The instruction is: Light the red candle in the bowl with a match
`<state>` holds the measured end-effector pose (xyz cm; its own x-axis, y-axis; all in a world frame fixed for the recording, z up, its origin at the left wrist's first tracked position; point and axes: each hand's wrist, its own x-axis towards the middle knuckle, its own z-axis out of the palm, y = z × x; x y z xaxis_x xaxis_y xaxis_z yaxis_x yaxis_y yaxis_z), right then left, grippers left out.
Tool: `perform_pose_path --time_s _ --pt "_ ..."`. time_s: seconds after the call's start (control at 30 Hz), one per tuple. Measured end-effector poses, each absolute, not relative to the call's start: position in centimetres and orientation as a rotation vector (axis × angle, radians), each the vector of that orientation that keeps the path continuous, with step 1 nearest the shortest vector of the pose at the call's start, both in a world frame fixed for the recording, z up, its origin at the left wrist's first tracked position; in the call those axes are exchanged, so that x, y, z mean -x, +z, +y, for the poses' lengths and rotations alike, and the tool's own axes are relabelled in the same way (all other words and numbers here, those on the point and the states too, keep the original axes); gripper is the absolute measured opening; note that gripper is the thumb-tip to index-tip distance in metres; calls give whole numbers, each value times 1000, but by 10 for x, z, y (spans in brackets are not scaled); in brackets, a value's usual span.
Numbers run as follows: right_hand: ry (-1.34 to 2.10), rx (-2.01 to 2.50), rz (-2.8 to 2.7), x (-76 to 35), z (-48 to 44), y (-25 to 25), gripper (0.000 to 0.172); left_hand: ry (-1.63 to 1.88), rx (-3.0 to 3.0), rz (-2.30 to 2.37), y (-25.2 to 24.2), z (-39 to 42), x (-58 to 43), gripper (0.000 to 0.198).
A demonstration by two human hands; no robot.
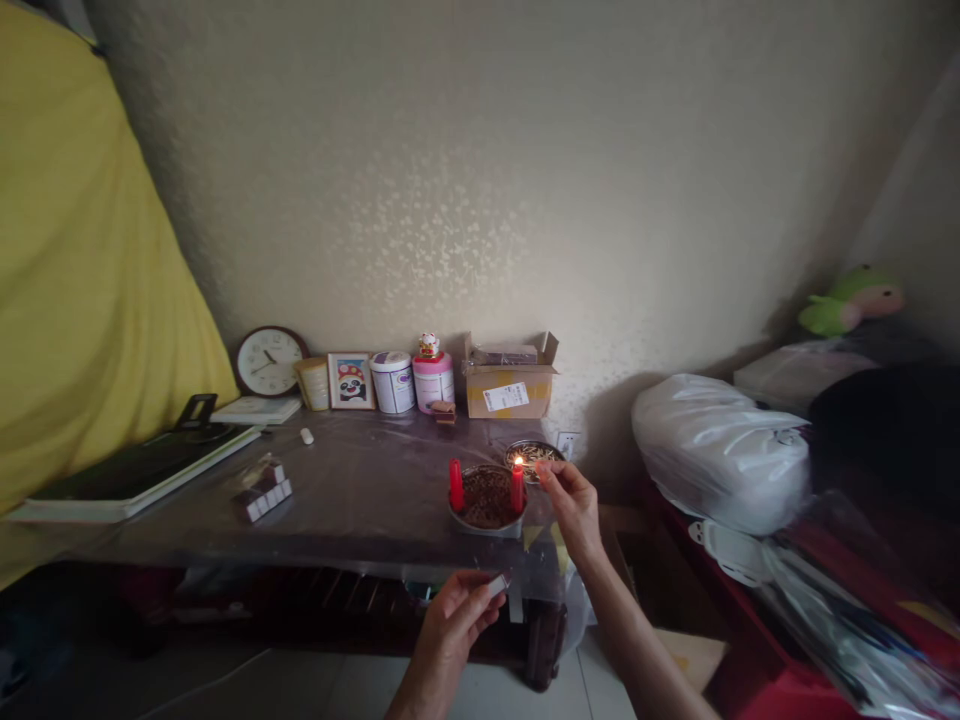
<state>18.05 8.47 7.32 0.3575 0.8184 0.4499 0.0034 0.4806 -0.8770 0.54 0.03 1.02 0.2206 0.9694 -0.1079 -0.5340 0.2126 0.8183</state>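
Right hand [574, 505]: thumb and fingers pinched together on a thin match [531, 464], its tip at the top of the right-side candle.
Left hand [463, 612]: thumb and fingers closed around a small, pale-ended matchbox [498, 585], in front of the tabletop edge.
Candles: two, smooth red wax cylinders, both upright, left candle [456, 487] and right candle [517, 490], at opposite sides of the bowl.
Flame [518, 462]: one, bright, where match and right candle meet; whether match, wick or both burn, I cannot tell.
Bowl [487, 528]: round, filled with coarse brown grains.
Dish [529, 443]: one, round, just behind the bowl, holding pale, thin, stick-like bits too many to count.
Tabletop [352, 480]: dark, under glossy, creased clear plastic.
Small boxes [262, 492]: a wrapped cluster, number unclear.
Tins: two, cylindrical, white tin [392, 390] and pink tin [433, 374].
Carton [540, 390]: one, brown cardboard, flaps raised.
Clock [270, 360]: one, round, dark-rimmed.
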Motion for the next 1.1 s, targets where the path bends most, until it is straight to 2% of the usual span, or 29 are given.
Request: perform_pose_path --time_s 0.33,0.6,0.83,0.93,1.03,1.1 --pt "641 960 -1053 -179 83 76 27 1189 -740 737 16 -4 -4 27" --pt "665 926 -1025 -182 80 82 21 1181 -744 739 12 -2 -3 24" --pt "808 717 -936 -203 34 144 16 1188 -749 733 13 -4 -3 25" --pt "807 586 -947 -226 14 163 22 1195 -765 729 15 -5 -4 24" --pt "577 955 -1078 -250 15 157 30 1194 -771 721 15 -5 -4 24" --pt "515 1074 -1080 -262 21 149 25 1188 -763 723 13 -4 -4 24"
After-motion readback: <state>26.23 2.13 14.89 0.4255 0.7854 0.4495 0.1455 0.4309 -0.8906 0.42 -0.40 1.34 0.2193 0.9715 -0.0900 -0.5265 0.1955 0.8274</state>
